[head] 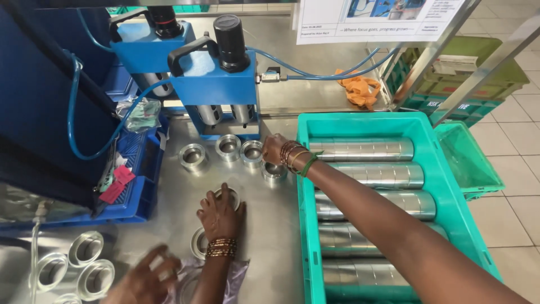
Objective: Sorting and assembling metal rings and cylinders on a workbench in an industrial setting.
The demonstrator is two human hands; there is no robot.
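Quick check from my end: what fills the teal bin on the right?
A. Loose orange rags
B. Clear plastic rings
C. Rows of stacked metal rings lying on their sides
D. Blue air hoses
C: the teal bin holds shiny metal rings stacked into long rows that lie sideways across it.

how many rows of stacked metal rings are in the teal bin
5. The teal bin holds five rows lying across it: rear row, second row, third row, fourth row, and front row. The person's arm hides parts.
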